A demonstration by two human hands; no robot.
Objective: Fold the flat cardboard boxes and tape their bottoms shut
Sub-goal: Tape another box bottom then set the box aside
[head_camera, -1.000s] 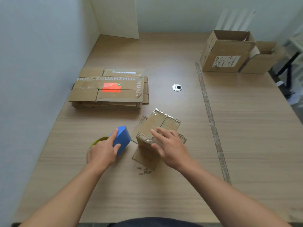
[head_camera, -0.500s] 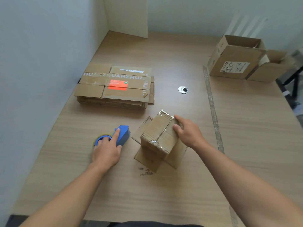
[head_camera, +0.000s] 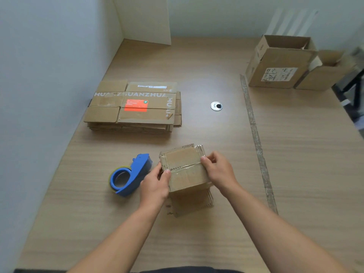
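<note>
Head view: a small cardboard box (head_camera: 185, 170) sits at the near middle of the table (head_camera: 295, 154), taped seam facing up. The left hand (head_camera: 155, 186) grips its left edge, thumb on top. The right hand (head_camera: 220, 170) pinches its right edge. A blue tape dispenser (head_camera: 131, 174) lies just left of the left hand. A stack of flat boxes (head_camera: 134, 107) lies farther back on the left, and 2 open boxes (head_camera: 279, 64) stand far right.

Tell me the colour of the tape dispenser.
Blue, the tape dispenser seen clearly in the head view.
</note>
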